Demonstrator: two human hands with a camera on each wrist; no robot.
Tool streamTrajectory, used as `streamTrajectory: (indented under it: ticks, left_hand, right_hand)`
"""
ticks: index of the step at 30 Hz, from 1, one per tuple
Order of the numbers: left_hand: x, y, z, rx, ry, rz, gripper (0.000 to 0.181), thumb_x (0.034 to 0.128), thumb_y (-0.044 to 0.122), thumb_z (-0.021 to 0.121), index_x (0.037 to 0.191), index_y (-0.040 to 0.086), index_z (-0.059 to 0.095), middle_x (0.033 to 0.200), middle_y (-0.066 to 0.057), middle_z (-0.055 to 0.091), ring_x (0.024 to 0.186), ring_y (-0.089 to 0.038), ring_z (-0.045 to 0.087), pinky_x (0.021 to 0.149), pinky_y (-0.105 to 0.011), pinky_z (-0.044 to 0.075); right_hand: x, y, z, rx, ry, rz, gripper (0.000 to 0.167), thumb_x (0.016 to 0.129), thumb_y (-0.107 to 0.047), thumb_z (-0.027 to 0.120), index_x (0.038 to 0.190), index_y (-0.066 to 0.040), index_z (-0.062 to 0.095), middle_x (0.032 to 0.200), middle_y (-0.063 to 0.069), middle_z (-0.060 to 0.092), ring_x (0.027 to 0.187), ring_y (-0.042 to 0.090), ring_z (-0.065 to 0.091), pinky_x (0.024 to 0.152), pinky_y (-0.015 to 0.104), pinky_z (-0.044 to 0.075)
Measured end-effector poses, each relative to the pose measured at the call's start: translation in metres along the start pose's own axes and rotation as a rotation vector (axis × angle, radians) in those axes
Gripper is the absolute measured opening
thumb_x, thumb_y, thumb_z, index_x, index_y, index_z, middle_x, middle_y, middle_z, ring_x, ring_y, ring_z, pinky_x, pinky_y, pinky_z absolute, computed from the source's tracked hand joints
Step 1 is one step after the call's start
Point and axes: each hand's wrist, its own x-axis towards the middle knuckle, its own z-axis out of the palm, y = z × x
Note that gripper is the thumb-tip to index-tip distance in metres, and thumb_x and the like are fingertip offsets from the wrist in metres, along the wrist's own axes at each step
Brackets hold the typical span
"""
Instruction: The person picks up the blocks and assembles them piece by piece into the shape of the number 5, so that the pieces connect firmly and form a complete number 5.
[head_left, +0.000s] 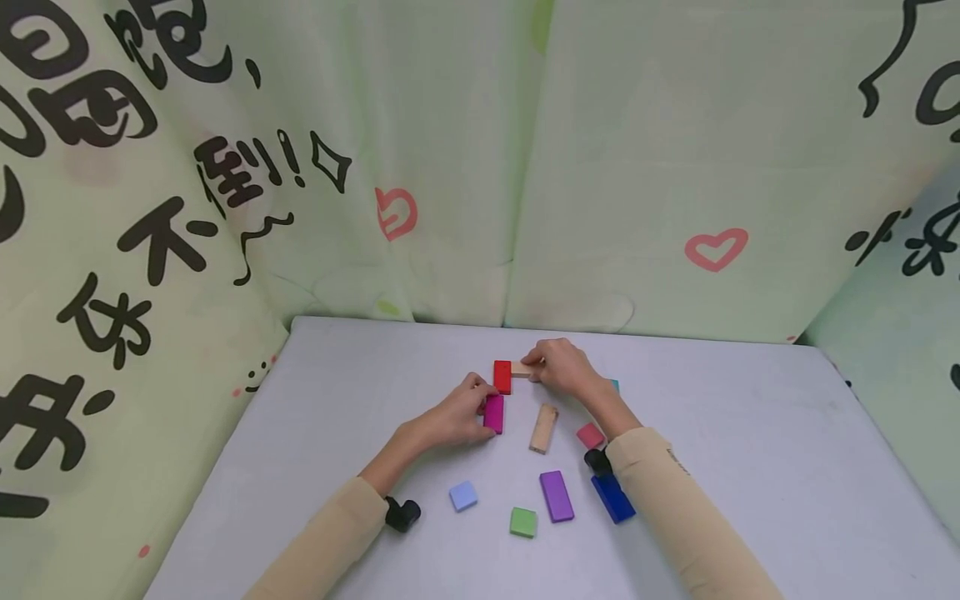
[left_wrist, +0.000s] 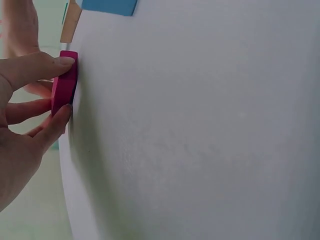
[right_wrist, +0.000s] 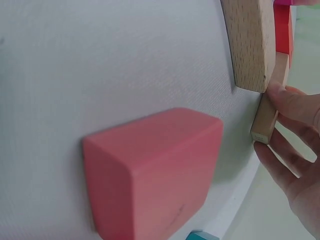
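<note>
Adjoining the red block (head_left: 502, 378), a magenta block (head_left: 493, 415) at its near end and a wooden block (right_wrist: 265, 117) on its right are pinched by fingers of the left hand (head_left: 453, 414) and right hand (head_left: 564, 367) respectively.

Beige sleeves (head_left: 339, 531), the right bearing a dark marking (head_left: 677, 460), meet black wrist cameras (head_left: 403, 515).
</note>
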Motion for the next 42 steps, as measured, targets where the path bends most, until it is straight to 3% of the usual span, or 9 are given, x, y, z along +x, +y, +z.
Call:
streamTrajectory:
  ticks: [7,24,42]
  left_hand:
    - [0.000,-0.001,0.003,-0.047,0.018,0.004,0.059,0.0875,0.006,0.081,0.140,-0.003,0.056,0.134,-0.014,0.043,0.112,-0.021,0.057,0.097,-0.033,0.055]
    - [0.004,-0.001,0.009,-0.067,0.047,0.038,0.059,0.0883,0.006,0.080,0.141,-0.005,0.055,0.130,-0.014,0.043,0.113,-0.023,0.061,0.096,-0.031,0.055]
    - [0.006,-0.001,0.012,-0.032,0.066,0.068,0.056,0.0893,0.006,0.079,0.140,-0.005,0.056,0.131,-0.015,0.042,0.108,-0.021,0.058,0.092,-0.028,0.055]
  right_hand:
    - [-0.001,-0.002,0.000,0.010,-0.008,0.007,0.025,0.092,-0.008,0.076,0.117,-0.005,0.078,0.115,0.012,0.075,0.111,0.030,0.067,0.095,0.047,0.055]
    - [-0.001,0.000,0.000,0.011,0.005,-0.001,0.025,0.093,-0.009,0.076,0.118,-0.005,0.078,0.116,0.012,0.075,0.111,0.030,0.067,0.095,0.047,0.055]
    - [-0.003,-0.002,-0.002,0.011,-0.010,0.001,0.027,0.092,-0.008,0.075,0.119,-0.004,0.077,0.116,0.013,0.074,0.111,0.031,0.066,0.095,0.046,0.056]
